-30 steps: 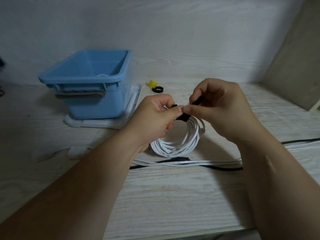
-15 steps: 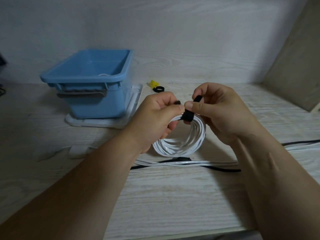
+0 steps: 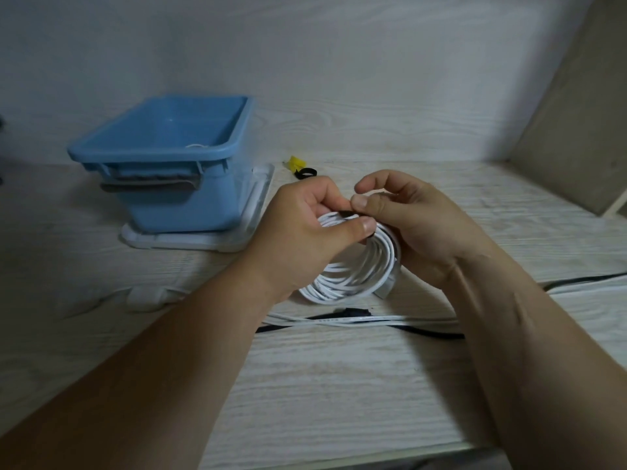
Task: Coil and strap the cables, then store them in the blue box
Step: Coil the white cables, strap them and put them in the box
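At the middle of the pale wood-grain table (image 3: 339,395), the person's left hand (image 3: 302,235) gripped the coil of flat white cable (image 3: 353,276), with the thumb pressed across its top turns. The right hand (image 3: 420,228) pinched the narrow black strap (image 3: 343,212) against the bundle, and only a sliver of it showed between the thumbs. To my eye the strap wanted drawing snug with the turns kept flat, then pressing down along its whole length, or the loops would spring apart. Just in front lay loose white and black cables (image 3: 339,320), not yet coiled. The open blue plastic box (image 3: 183,208) stood near on the left, on a white tray (image 3: 203,244), with a yellow tie (image 3: 296,162) and a black ring-shaped strap (image 3: 307,172) beside it. Faint print ran along one loose white cable, too small to read, and no brand showed.
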